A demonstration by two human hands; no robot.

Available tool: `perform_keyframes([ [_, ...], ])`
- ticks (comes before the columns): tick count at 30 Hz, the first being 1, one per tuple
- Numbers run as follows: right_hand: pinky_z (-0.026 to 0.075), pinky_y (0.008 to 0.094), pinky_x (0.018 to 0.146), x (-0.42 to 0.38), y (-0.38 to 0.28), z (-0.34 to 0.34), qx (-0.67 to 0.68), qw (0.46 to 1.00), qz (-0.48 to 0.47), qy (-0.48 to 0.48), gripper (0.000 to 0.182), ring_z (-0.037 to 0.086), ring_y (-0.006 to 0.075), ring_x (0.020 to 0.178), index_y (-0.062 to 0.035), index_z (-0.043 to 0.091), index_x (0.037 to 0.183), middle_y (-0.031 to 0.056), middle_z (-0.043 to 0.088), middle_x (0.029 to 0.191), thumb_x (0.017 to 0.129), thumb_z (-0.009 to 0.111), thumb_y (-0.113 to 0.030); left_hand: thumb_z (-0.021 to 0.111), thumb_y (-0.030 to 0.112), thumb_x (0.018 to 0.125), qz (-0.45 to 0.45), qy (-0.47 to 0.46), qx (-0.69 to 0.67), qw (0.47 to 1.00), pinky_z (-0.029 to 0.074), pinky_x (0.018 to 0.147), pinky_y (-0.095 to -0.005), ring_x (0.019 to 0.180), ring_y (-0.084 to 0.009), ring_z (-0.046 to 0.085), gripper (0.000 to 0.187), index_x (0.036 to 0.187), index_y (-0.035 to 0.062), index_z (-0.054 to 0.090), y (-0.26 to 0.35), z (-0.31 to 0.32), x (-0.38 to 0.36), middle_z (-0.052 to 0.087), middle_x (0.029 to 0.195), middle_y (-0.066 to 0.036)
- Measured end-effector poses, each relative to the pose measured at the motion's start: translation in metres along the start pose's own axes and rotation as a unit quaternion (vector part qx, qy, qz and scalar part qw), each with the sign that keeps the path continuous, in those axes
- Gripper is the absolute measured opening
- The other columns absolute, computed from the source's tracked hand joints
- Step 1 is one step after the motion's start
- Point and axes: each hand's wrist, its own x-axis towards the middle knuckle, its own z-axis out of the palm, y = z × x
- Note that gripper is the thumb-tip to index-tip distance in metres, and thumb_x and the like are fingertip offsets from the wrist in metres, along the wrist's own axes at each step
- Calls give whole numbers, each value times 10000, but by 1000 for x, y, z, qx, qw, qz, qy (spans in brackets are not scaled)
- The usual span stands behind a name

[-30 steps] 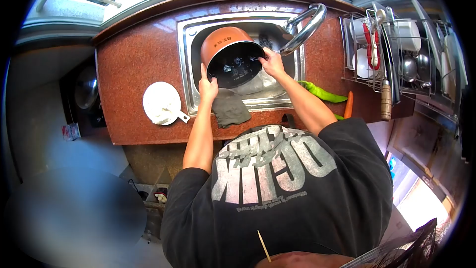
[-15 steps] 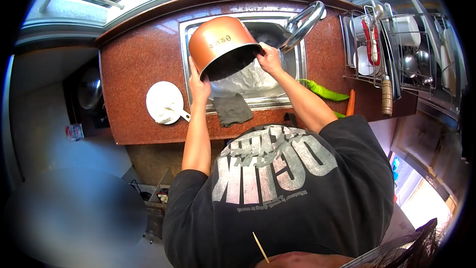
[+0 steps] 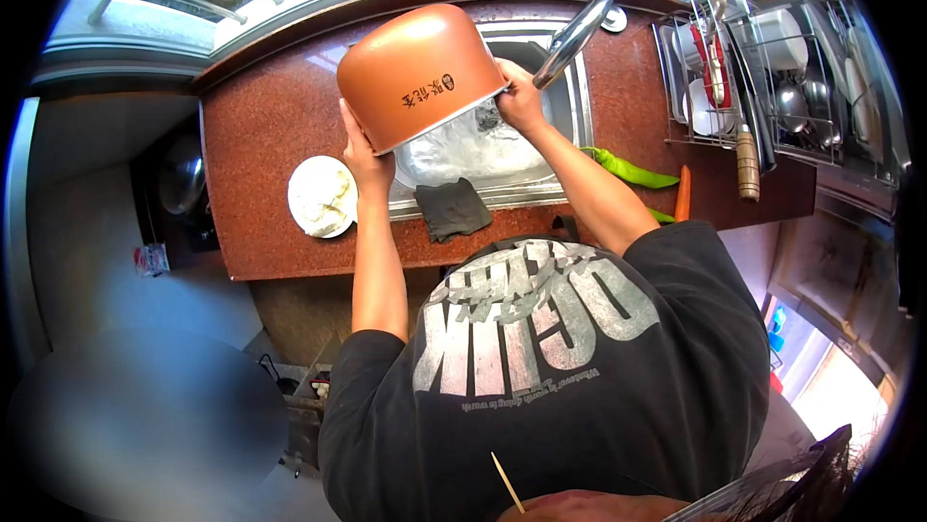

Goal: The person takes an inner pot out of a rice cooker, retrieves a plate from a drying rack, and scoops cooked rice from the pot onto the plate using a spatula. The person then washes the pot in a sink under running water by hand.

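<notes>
A copper-coloured inner pot [image 3: 415, 68] with dark lettering is tilted mouth-down over the sink [image 3: 576, 87]. My left hand [image 3: 368, 160] grips its near left rim, and my right hand [image 3: 521, 97] is closed on the right rim. The inside of the pot is turned out of sight. Below it, the sink's bottom looks wet and shiny, with a small dark patch near the drain. The chrome faucet [image 3: 572, 42] reaches in close to my right hand. A dark grey cloth [image 3: 452, 210] lies on the sink's front edge.
Left of the sink, a white bowl [image 3: 323, 197] holding something white and powdery stands on the red counter [image 3: 261, 126]. Green peppers [image 3: 632, 171] and a carrot [image 3: 684, 193] lie on the right. A wire dish rack [image 3: 763, 68] holds bowls, spoons and knives.
The pot has tipped further over, hiding its inside and showing more of its lettering. Both hands have moved with it, the left one leftward and the pot slightly up and left.
</notes>
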Motion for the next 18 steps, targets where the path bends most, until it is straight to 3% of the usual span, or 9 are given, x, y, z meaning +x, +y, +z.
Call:
perform_keyframes([
  [2,519,354,882,5,-6,0,-21,996,-88,17,217,673,291,1021,5,657,1060,150,690,1124,855,596,45,676,98,879,11,11,10,1000,562,650,-452,868,-435,696,849,1556,34,167,4,-6,3,679,1088,-251],
  [3,519,357,883,6,-14,0,-21,994,-100,29,140,671,307,1020,24,638,984,159,690,1141,848,608,30,667,94,884,8,18,12,1000,564,655,-440,869,-420,702,842,1555,43,162,7,-10,3,685,1083,-239],
  [6,519,357,882,10,-29,-1,-7,993,-114,27,124,671,307,1018,30,638,977,162,692,1133,858,615,5,663,147,911,7,23,21,1000,568,645,-401,884,-357,720,835,1560,62,144,6,-17,3,683,1126,-211],
  [8,516,354,886,12,-33,-3,-18,993,-118,21,142,669,306,1017,24,655,1001,165,692,1137,873,624,-28,652,185,919,95,92,3,991,554,584,-405,762,-366,721,835,1560,51,134,11,-21,7,706,963,-201],
  [14,520,354,889,9,-47,-5,-31,990,-135,-6,245,660,316,1055,7,646,1123,155,679,1178,893,625,-73,645,197,933,88,98,-2,991,546,583,-363,814,-336,725,829,1566,81,122,-20,-21,-15,700,1001,-196],
  [18,526,360,872,0,-47,-4,-71,990,-118,0,280,661,312,1059,-21,638,1154,160,676,1162,877,605,-40,610,170,951,84,114,-1,990,552,645,-395,892,-354,718,794,1572,99,119,15,-18,-21,686,1089,-220],
])
